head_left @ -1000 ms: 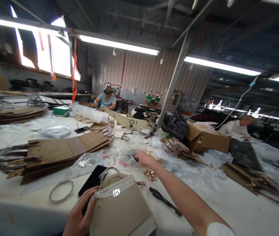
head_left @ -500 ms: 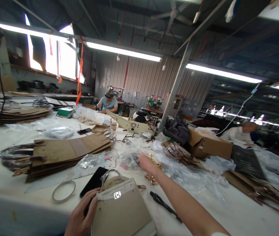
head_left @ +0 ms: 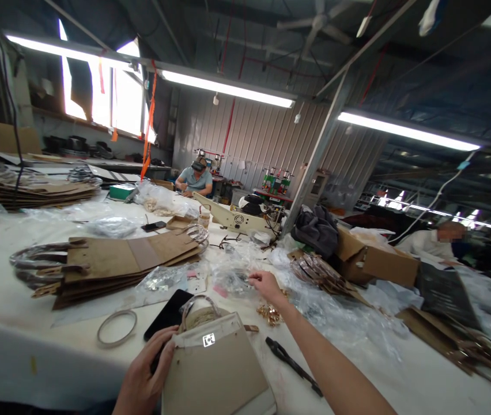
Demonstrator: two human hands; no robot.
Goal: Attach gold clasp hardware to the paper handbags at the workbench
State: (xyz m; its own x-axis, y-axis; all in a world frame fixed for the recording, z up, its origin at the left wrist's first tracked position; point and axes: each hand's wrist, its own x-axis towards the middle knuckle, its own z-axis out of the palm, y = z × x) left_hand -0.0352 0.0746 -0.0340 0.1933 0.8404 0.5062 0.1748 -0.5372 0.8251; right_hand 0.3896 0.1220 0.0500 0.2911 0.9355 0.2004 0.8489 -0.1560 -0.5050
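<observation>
My left hand [head_left: 147, 369] is closed round the left edge of a beige handbag [head_left: 217, 372], thumb on its front and fingers partly hidden behind. The bag lies tilted at the table's near edge, with a plastic-wrapped handle [head_left: 200, 301] at its top and a white square label [head_left: 208, 339] near its upper rim. Farther out, my right hand [head_left: 267, 287] pinches at the edge of a clear plastic bag [head_left: 233, 278] holding small parts; what its fingertips hold is too small to make out. Gold metal fittings [head_left: 269, 314] are heaped just below that wrist.
A black pen-like tool [head_left: 293, 366] lies under my right forearm. Left of the handbag are a black phone-like slab [head_left: 168, 316] and a coiled strip [head_left: 117, 328]. Stacked brown bag panels [head_left: 116, 259] lie farther left. A cardboard box [head_left: 384, 262] stands right; a person [head_left: 196, 177] sits opposite.
The view has shifted a little, so things appear farther right. My right hand has lifted slightly and its pinched fingertips show more. My left hand keeps its grip on the handbag.
</observation>
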